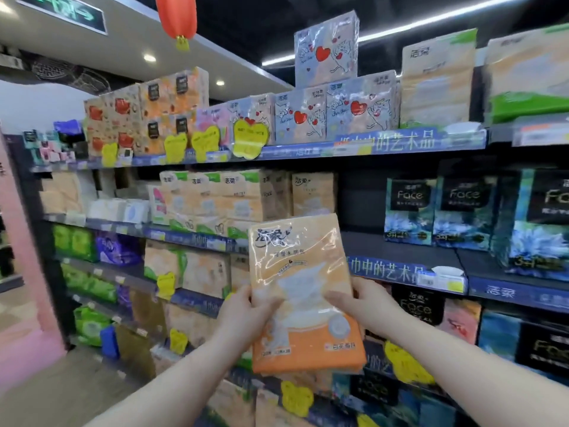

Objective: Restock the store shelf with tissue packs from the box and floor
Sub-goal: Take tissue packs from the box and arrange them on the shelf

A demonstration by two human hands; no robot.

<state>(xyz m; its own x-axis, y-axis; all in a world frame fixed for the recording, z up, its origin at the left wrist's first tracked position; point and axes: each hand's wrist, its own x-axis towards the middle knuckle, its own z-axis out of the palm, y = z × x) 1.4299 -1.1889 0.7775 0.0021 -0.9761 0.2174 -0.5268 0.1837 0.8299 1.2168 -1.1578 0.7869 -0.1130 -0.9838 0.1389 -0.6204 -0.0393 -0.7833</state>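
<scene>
I hold an orange and white tissue pack (303,291) upright in front of the store shelf (400,254). My left hand (249,309) grips its left edge with the thumb on the front. My right hand (360,300) grips its right edge the same way. The pack hangs in the air before a dark gap (360,204) on the second shelf level, between matching orange packs (312,192) on the left and dark "Face" tissue packs (411,208) on the right. The box and the floor packs are out of view.
The top shelf carries blue heart-print packs (326,112) stacked two high and tall orange and green packs (437,84). Yellow price tags (249,138) hang off the shelf rails. Lower levels hold more tissue packs (197,269). The aisle floor (61,380) opens at left.
</scene>
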